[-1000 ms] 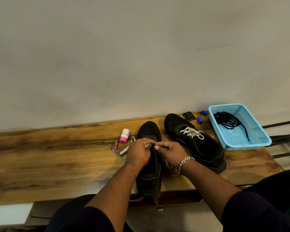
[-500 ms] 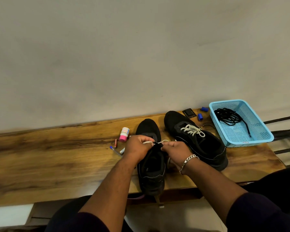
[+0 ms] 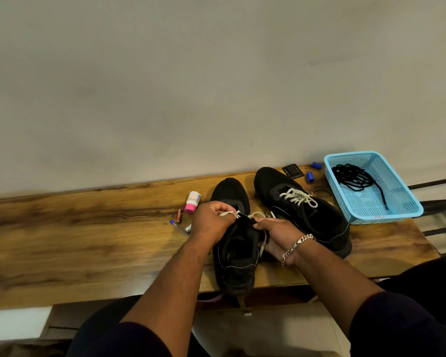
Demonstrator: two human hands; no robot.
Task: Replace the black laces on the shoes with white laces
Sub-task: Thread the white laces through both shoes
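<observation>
2 black shoes sit on the wooden tabletop (image 3: 88, 243) in front of me, toes toward the wall. The near shoe (image 3: 236, 258) lies between my hands, its heel at the table's front edge. My left hand (image 3: 211, 222) has its fingers curled round the white lace (image 3: 255, 215), pinching it just above the shoe's eyelets. My right hand (image 3: 276, 235), with a silver chain bracelet (image 3: 295, 247) at the wrist, grips the shoe's right side, thumb on top near the lace; a loose stretch of lace hangs down past its fingers. The far shoe (image 3: 304, 210) lies just right of the first and already carries white lacing (image 3: 298, 197) across its upper eyelets. Further right, a light-blue plastic basket (image 3: 407, 210) holds the tangled black laces (image 3: 355, 177). Left of the shoes lie a pink-capped bottle (image 3: 192, 199), a battery (image 3: 179, 215) and a pen (image 3: 178, 226). Behind the far shoe are 2 blue caps (image 3: 310, 176) and a small black case (image 3: 292, 171).
</observation>
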